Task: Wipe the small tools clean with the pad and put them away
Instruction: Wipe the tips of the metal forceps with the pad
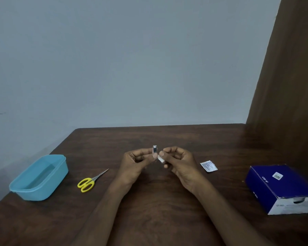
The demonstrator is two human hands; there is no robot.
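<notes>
My left hand pinches a small silver nail clipper upright above the middle of the dark wooden table. Right beside it, my right hand pinches a small white pad against the clipper's lower end. Small scissors with yellow handles lie on the table to the left, tips pointing toward the hands. A light blue plastic tub stands open at the far left, and I see nothing inside it.
A torn white sachet wrapper lies on the table right of my hands. A dark blue cardboard box sits near the right edge. A brown curtain hangs at the back right; a plain wall is behind the table.
</notes>
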